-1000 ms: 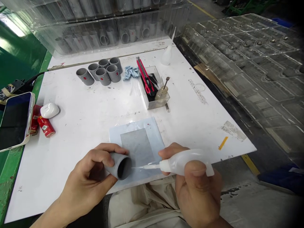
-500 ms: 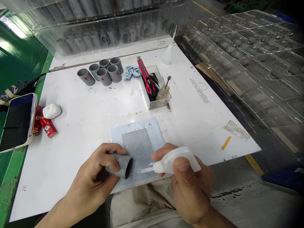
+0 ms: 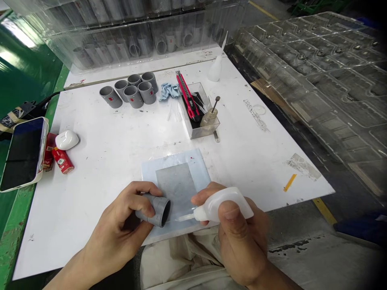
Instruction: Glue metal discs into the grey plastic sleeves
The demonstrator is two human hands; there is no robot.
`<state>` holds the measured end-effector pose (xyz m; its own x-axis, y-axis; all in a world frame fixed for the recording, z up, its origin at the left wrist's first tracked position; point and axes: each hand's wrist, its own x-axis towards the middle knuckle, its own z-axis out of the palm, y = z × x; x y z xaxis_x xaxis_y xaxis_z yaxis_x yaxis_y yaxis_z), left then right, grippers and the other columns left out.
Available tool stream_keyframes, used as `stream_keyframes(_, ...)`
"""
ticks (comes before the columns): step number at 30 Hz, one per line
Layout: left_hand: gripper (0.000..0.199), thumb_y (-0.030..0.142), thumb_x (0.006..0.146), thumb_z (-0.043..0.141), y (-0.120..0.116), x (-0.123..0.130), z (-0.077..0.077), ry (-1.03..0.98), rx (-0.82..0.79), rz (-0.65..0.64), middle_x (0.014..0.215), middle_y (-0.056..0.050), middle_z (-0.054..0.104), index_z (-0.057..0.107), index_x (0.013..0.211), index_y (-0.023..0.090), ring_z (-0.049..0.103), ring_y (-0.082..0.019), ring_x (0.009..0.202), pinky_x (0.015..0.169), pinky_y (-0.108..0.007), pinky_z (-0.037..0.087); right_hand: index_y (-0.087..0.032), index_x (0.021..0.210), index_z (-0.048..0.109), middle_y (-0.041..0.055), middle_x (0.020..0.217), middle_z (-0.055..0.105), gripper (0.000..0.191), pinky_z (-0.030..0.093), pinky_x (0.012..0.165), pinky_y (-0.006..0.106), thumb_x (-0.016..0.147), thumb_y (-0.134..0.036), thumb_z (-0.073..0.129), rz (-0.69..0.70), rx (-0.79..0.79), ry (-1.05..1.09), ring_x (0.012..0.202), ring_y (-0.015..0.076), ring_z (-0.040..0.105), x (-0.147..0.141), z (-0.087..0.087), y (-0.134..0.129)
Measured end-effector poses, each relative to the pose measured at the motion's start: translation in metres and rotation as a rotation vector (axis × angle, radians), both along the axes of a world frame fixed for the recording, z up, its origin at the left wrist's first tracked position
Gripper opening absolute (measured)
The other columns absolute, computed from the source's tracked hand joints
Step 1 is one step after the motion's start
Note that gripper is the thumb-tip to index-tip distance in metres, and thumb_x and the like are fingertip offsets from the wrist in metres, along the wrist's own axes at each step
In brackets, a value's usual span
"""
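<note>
Near the front edge of the white table, my left hand [image 3: 123, 225] grips a grey plastic tube [image 3: 159, 211] on its side, its open end facing right. My right hand [image 3: 238, 233] is closed around a white squeeze bottle [image 3: 229, 203] whose thin nozzle points left. The nozzle tip is close to the tube's open end, with a small gap between them. Beneath both hands lies a light blue sheet [image 3: 198, 165] with a grey square [image 3: 175, 181] on it. Whether any liquid leaves the nozzle cannot be made out.
Several grey tubes [image 3: 133, 96] stand behind, by a crumpled blue cloth [image 3: 169, 91]. A clear box [image 3: 202, 131] holds a red utility knife [image 3: 188, 96] and a small glass bottle [image 3: 209, 118]. A second squeeze bottle [image 3: 215, 70] stands at the back; a phone [image 3: 22, 155] is left.
The bottle in my right hand has shifted slightly left, bringing its nozzle a little nearer the tube. My left hand keeps its hold; the whole view has moved slightly.
</note>
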<state>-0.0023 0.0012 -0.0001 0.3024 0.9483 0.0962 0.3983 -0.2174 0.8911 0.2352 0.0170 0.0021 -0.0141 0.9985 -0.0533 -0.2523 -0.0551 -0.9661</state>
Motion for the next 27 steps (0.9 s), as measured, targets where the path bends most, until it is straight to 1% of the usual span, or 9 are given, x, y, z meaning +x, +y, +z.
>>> stream_keyframes(3, 0.04, -0.008, 0.097, 0.055, 0.001, 0.0, 0.0, 0.01, -0.001, 0.0, 0.131, -0.004, 0.065, 0.052, 0.106, 0.031, 0.071, -0.017, 0.106, 0.068, -0.023, 0.056, -0.025, 0.092, 0.086, -0.0001, 0.066, 0.066, 0.037, 0.048, 0.055, 0.029, 0.103, -0.056, 0.07, -0.004, 0.002, 0.0, 0.059, 0.0141, 0.061, 0.0, -0.002, 0.001)
stream_keyframes(8, 0.039, -0.007, 0.097, 0.055, 0.002, 0.001, -0.001, 0.011, -0.011, 0.007, 0.131, -0.003, 0.064, 0.052, 0.106, 0.031, 0.071, -0.017, 0.107, 0.07, -0.024, 0.057, -0.027, 0.097, 0.085, -0.0009, 0.069, 0.068, 0.031, 0.05, 0.06, 0.028, 0.107, -0.051, 0.067, -0.016, 0.017, 0.002, 0.064, 0.014, 0.063, 0.0, -0.008, 0.0)
stream_keyframes(15, 0.039, -0.007, 0.098, 0.053, 0.001, 0.001, -0.002, 0.011, 0.004, 0.01, 0.131, -0.002, 0.063, 0.053, 0.107, 0.031, 0.069, -0.016, 0.11, 0.075, -0.024, 0.055, -0.028, 0.1, 0.085, -0.001, 0.07, 0.068, 0.03, 0.049, 0.059, 0.029, 0.108, -0.049, 0.066, -0.034, 0.048, -0.026, 0.063, 0.0142, 0.062, 0.002, -0.012, -0.003)
stream_keyframes(20, 0.038, -0.006, 0.099, 0.053, 0.0, 0.0, -0.003, 0.016, 0.001, 0.009, 0.131, -0.001, 0.063, 0.052, 0.106, 0.031, 0.069, -0.015, 0.11, 0.077, -0.025, 0.056, -0.029, 0.101, 0.086, -0.0002, 0.072, 0.072, 0.03, 0.051, 0.06, 0.028, 0.109, -0.047, 0.064, -0.09, 0.065, -0.076, 0.066, 0.0154, 0.066, 0.002, -0.015, -0.005)
stream_keyframes(23, 0.037, -0.006, 0.099, 0.053, 0.001, 0.0, -0.001, 0.019, 0.007, 0.006, 0.131, -0.001, 0.063, 0.052, 0.106, 0.031, 0.068, -0.015, 0.109, 0.076, -0.024, 0.054, -0.029, 0.101, 0.087, 0.0012, 0.08, 0.077, 0.032, 0.054, 0.06, 0.029, 0.109, -0.049, 0.064, -0.129, 0.068, -0.08, 0.067, 0.0159, 0.067, 0.002, -0.016, -0.005)
stream_keyframes(25, 0.038, -0.006, 0.098, 0.053, 0.002, 0.001, 0.0, 0.025, 0.009, 0.005, 0.131, -0.001, 0.063, 0.054, 0.107, 0.031, 0.068, -0.015, 0.11, 0.078, -0.024, 0.054, -0.028, 0.099, 0.088, 0.0028, 0.086, 0.08, 0.034, 0.055, 0.06, 0.03, 0.108, -0.051, 0.064, -0.181, 0.084, -0.058, 0.067, 0.017, 0.069, 0.001, -0.015, -0.003)
stream_keyframes(27, 0.04, -0.006, 0.097, 0.056, 0.002, 0.001, 0.0, 0.037, 0.009, 0.013, 0.133, -0.002, 0.062, 0.058, 0.111, 0.031, 0.067, -0.015, 0.112, 0.082, -0.025, 0.055, -0.028, 0.093, 0.088, 0.0046, 0.089, 0.081, 0.037, 0.056, 0.057, 0.032, 0.108, -0.052, 0.065, -0.246, 0.113, -0.021, 0.065, 0.0184, 0.07, 0.001, -0.012, -0.002)
